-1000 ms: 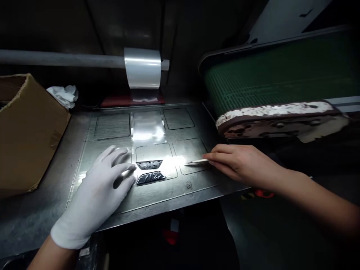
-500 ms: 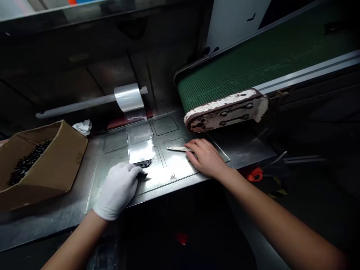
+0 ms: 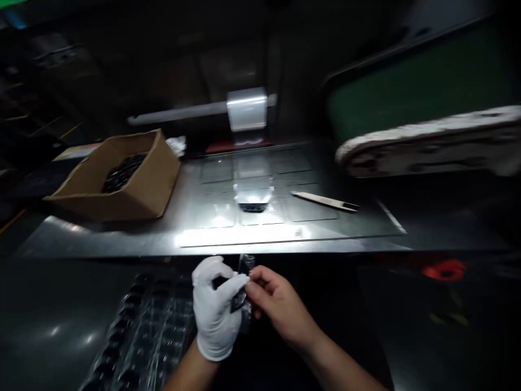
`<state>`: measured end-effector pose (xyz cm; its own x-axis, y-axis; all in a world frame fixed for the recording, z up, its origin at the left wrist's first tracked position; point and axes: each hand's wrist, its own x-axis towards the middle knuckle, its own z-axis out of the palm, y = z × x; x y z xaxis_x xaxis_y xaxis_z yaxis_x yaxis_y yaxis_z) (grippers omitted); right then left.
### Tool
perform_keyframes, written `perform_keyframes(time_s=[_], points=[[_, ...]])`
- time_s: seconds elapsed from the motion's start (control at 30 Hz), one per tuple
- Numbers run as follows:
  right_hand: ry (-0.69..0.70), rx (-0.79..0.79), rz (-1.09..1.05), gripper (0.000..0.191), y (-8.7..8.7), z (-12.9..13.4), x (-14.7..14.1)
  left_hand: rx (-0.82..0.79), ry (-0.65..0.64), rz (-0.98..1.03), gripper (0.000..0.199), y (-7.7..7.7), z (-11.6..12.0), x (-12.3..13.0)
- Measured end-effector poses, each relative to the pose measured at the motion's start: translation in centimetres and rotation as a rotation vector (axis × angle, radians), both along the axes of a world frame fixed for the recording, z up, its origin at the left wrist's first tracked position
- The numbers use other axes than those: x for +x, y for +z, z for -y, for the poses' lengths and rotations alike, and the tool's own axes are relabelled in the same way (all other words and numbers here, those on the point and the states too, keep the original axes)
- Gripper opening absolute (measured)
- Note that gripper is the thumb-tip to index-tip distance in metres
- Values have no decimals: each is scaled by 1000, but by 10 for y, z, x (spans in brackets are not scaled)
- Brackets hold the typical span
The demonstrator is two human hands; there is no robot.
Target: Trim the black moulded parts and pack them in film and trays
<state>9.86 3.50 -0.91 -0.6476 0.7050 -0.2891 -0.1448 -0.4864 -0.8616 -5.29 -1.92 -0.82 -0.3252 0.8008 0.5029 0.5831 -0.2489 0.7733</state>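
My left hand (image 3: 217, 309), in a white glove, pinches a small dark glossy part (image 3: 239, 300) in front of the table edge. Close against it, my bare right hand (image 3: 280, 304) has thumb and finger pressed together at the part's side. Blur hides what exactly is between those fingertips. On the metal plate (image 3: 215, 212) lie white tweezers (image 3: 323, 200) with dark tips. Another black part (image 3: 253, 207) sits at the near end of a clear film strip (image 3: 253, 182).
A cardboard box (image 3: 150, 184) with small black pieces stands on the left. The film roll (image 3: 247, 108) hangs on a bar behind the plate. A green conveyor (image 3: 411, 98) rises at right. Trays of dark round parts (image 3: 142, 331) are at lower left.
My right hand has let go of the tweezers, which now lie on the plate. Both hands have drawn back to meet before the table edge. The view has swung left.
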Motion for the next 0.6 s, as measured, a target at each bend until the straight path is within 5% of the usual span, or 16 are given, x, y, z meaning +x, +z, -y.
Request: perform_keyframes(time_s=[0.13,0.33,0.43,0.6], points=[[118,71,277,39,-24,2,1,-350,52,303,27,-10,38,-7],[620,578,574,38,-66,9,-31,-693,223,825,19,-60,92,-25],[754,778,559,39,-81,27,-49,-737,454,960,20,-90,129,-53],[870,894,547,39,-95,31,-59,-746,984,992,31,-125,205,-139]])
